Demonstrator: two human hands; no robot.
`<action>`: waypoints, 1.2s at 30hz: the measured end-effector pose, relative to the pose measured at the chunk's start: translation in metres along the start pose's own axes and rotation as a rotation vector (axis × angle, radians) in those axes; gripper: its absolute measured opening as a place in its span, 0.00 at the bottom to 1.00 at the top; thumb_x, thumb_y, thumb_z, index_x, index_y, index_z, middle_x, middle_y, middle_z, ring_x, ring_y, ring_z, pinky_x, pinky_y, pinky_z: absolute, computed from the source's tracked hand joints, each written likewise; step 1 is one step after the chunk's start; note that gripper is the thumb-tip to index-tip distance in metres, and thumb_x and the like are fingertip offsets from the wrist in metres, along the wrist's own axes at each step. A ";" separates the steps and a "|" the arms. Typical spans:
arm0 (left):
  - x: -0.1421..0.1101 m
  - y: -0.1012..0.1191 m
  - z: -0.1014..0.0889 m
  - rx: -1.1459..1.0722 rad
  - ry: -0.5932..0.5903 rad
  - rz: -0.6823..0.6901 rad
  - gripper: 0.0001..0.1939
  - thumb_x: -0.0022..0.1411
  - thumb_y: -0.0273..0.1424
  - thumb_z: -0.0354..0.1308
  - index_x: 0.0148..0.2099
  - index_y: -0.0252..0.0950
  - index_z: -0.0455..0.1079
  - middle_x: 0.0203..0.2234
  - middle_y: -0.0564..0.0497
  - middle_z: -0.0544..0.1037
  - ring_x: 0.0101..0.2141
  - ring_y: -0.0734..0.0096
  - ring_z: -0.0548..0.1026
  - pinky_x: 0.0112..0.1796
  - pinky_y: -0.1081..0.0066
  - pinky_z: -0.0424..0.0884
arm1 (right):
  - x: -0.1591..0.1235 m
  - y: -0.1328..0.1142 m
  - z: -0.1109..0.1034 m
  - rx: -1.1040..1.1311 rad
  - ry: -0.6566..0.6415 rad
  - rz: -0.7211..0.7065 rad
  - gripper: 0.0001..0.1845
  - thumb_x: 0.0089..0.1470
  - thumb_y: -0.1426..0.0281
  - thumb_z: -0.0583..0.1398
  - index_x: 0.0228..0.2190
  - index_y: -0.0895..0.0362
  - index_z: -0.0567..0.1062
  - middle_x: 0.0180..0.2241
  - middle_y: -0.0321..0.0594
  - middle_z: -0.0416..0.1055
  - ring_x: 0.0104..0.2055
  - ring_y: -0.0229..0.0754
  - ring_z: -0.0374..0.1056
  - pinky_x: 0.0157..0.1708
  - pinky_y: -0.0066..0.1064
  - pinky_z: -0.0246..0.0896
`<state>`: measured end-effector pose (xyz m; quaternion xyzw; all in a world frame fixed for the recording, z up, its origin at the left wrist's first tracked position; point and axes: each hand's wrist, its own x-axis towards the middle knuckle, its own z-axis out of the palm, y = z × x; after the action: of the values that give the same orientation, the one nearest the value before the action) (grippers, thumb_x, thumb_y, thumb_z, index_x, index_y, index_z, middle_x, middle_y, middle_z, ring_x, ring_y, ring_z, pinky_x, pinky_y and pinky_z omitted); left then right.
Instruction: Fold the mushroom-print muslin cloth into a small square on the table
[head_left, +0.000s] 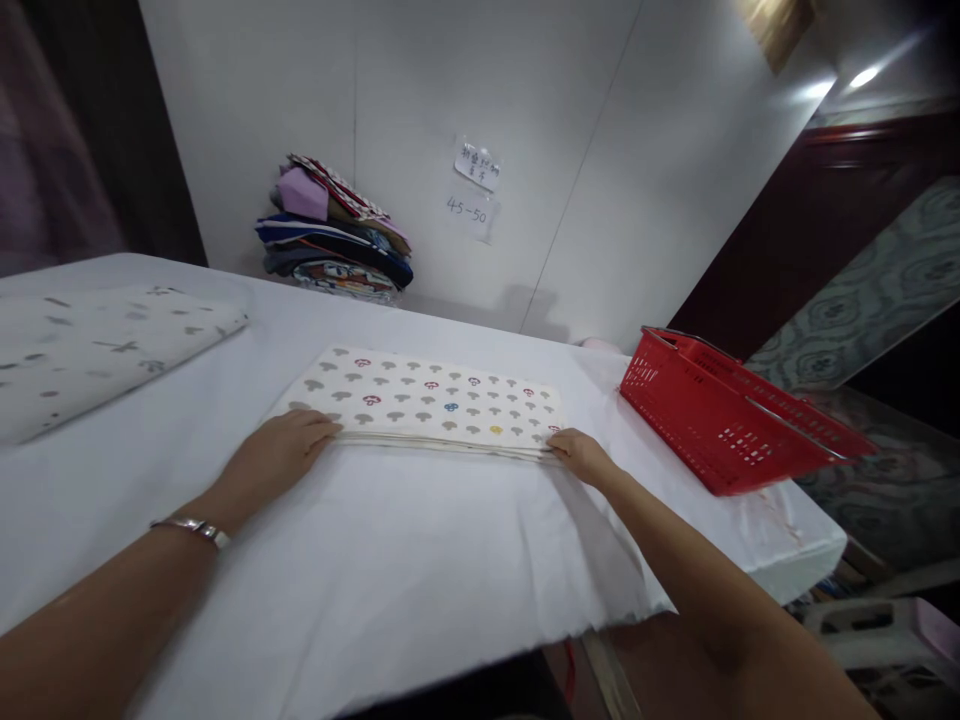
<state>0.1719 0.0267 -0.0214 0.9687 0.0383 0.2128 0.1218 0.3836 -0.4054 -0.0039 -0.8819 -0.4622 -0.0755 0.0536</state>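
A folded white cloth [427,400] printed with small mushrooms, mostly grey with a few red, blue and yellow, lies flat in several layers on the white-covered table [360,570]. My left hand [289,445] has its fingers closed at the near left corner of the cloth, with a silver bracelet on the wrist. At the near right corner, my right hand [581,452] pinches the layered edge between thumb and fingers. Both thumbs are near the front fold.
Another printed white cloth [112,350] lies at the left. A pile of folded fabrics [337,235] stands at the back against the wall. A red plastic basket [720,410] sits near the table's right edge. Below on the right is a pale stool [885,640].
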 end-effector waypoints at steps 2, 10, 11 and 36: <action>0.000 -0.002 0.001 0.051 -0.050 0.028 0.21 0.63 0.37 0.40 0.44 0.35 0.72 0.42 0.46 0.75 0.45 0.61 0.69 0.47 0.62 0.64 | 0.004 -0.002 -0.002 -0.022 -0.039 -0.033 0.11 0.56 0.75 0.54 0.34 0.55 0.77 0.37 0.41 0.74 0.43 0.42 0.67 0.43 0.33 0.60; 0.000 -0.002 0.000 0.056 -0.067 0.037 0.21 0.64 0.38 0.39 0.44 0.37 0.72 0.43 0.47 0.75 0.45 0.61 0.68 0.47 0.61 0.64 | 0.002 0.000 -0.005 -0.223 -0.081 -0.126 0.11 0.58 0.74 0.52 0.38 0.58 0.74 0.39 0.45 0.72 0.42 0.43 0.66 0.40 0.33 0.56; 0.000 -0.001 0.000 0.051 -0.065 0.042 0.21 0.64 0.37 0.39 0.44 0.37 0.72 0.43 0.46 0.75 0.45 0.60 0.68 0.47 0.61 0.65 | 0.000 0.001 -0.005 -0.214 -0.068 -0.119 0.11 0.58 0.75 0.52 0.38 0.58 0.74 0.39 0.45 0.72 0.42 0.43 0.65 0.40 0.33 0.55; -0.001 0.003 -0.003 0.038 -0.069 0.058 0.20 0.63 0.34 0.40 0.42 0.37 0.73 0.41 0.47 0.75 0.43 0.63 0.70 0.44 0.64 0.65 | 0.035 -0.042 -0.002 0.153 0.000 -0.123 0.14 0.60 0.71 0.51 0.31 0.55 0.76 0.33 0.40 0.72 0.38 0.40 0.66 0.37 0.30 0.60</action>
<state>0.1699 0.0245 -0.0187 0.9783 0.0102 0.1820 0.0985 0.3687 -0.3539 0.0053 -0.8452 -0.5200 -0.0430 0.1159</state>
